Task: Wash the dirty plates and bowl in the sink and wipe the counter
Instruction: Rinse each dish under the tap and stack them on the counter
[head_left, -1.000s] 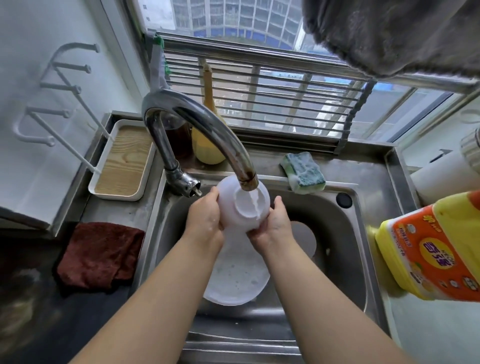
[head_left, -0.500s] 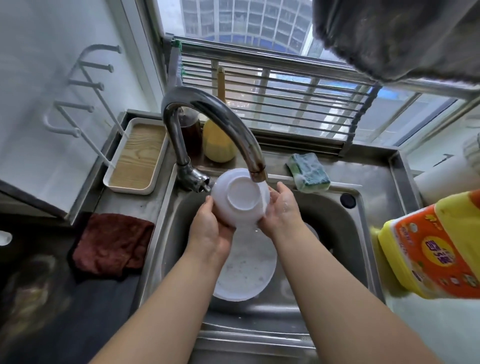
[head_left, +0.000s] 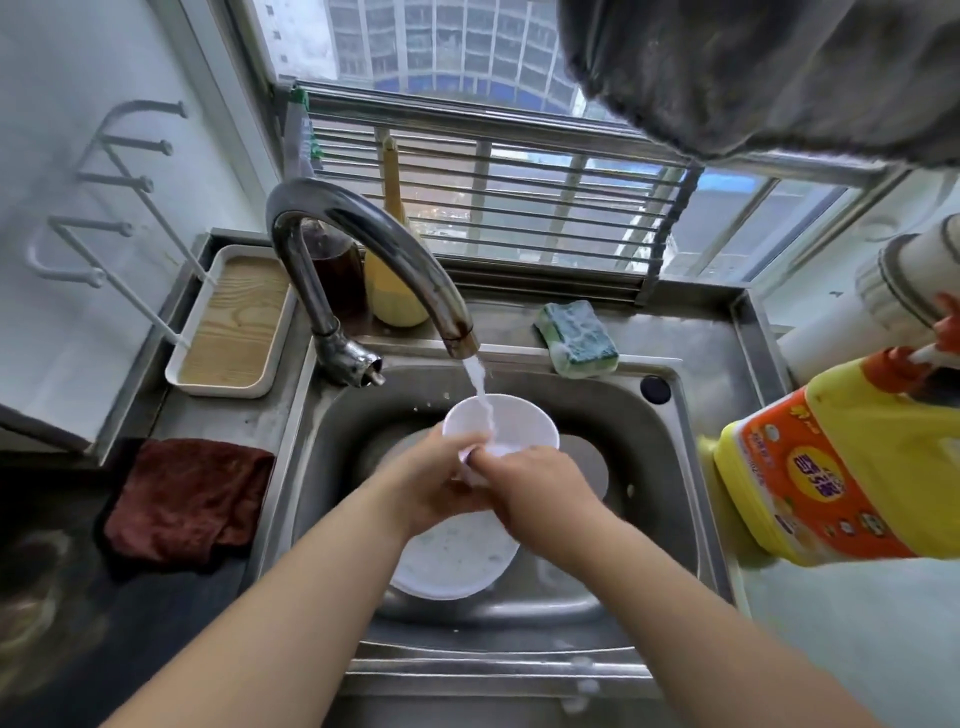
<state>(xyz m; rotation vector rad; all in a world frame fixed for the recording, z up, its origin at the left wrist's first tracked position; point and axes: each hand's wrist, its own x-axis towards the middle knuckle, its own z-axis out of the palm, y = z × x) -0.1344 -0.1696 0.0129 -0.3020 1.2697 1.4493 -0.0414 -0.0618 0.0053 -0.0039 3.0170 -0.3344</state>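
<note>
Head view is looking down into a stainless steel sink basin (head_left: 649, 499) at the centre of the steel tabletop (head_left: 691, 332). Inside the basin a round white plate (head_left: 457, 561) speckled with suds is lying flat, with a second pale plate (head_left: 589, 467) partly showing behind it toward 2 o'clock. Above them a small white plastic bowl (head_left: 511, 421) is sitting mouth-up under the curved chrome faucet (head_left: 363, 244), and a thin stream of water (head_left: 480, 389) is falling into its left side. The left hand (head_left: 421, 483) is curling round the bowl's near wall from 8 o'clock, gripping it. The right hand (head_left: 540, 483) is pinching the near rim from 5 o'clock, thumb over the edge. At 1 o'clock a soapy green and yellow sponge (head_left: 576, 338) is lying on the basin ledge. At 9 o'clock a dark red cloth (head_left: 187, 499) is lying crumpled, and at 10 o'clock a white tray with a wooden floor (head_left: 228, 322) is standing beside the faucet. A yellow and orange detergent bottle (head_left: 841, 467) is standing at 3 o'clock.
</note>
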